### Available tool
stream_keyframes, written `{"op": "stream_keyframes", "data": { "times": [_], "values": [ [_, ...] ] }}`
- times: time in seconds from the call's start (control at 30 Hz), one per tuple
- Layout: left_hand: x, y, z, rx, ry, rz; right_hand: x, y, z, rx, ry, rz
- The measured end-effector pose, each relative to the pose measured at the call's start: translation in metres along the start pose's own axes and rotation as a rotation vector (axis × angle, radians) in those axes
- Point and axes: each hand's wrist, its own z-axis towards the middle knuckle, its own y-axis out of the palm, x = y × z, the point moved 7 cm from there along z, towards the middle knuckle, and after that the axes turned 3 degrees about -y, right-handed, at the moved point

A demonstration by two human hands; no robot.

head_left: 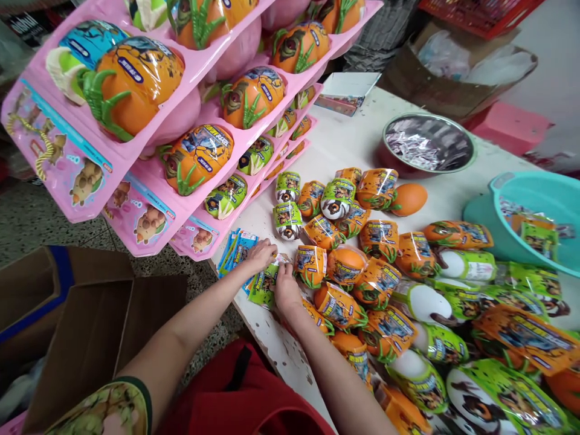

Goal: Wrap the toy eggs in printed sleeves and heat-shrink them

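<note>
At the table's near edge, my left hand (261, 256) is closed, its fingertips bent over the top of a flat green printed plastic sleeve (263, 286). My right hand (287, 289) pinches the same sleeve at its right side, close to the left fingertips. A small pale piece shows between the hands, too small to name. Under and left of the sleeve lie several flat blue printed sleeves (239, 249). Right beside my hands, toy eggs in orange printed sleeves (310, 266) lie close together, and some in green sleeves (287, 220) sit just beyond.
Stacked pink trays (149, 136) of wrapped eggs overhang the table's left side. A metal bowl (471, 158) of small packets and a turquoise basin (480, 208) stand at the right. More wrapped eggs (426, 302) spread rightward. An open cardboard box (154, 314) is below left.
</note>
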Motion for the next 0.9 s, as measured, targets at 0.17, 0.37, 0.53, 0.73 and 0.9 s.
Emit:
{"op": "stream_keyframes", "data": {
  "times": [0.17,0.37,0.53,0.73,0.9],
  "values": [
    [-0.002,0.002,0.001,-0.059,-0.016,0.035,0.001,0.000,0.000,-0.024,0.001,-0.011],
    [-0.003,0.006,-0.001,-0.091,-0.103,0.052,0.002,-0.005,0.002,-0.043,0.012,-0.024],
    [-0.004,0.009,0.005,-0.148,-0.138,0.052,0.002,-0.006,0.003,-0.074,0.030,-0.019],
    [-0.004,0.011,0.011,-0.174,-0.139,0.016,0.001,-0.010,0.001,-0.060,0.026,-0.037],
    [-0.010,0.012,0.009,-0.120,-0.133,-0.042,0.002,-0.011,0.000,-0.083,0.028,-0.020]
  ]
}}
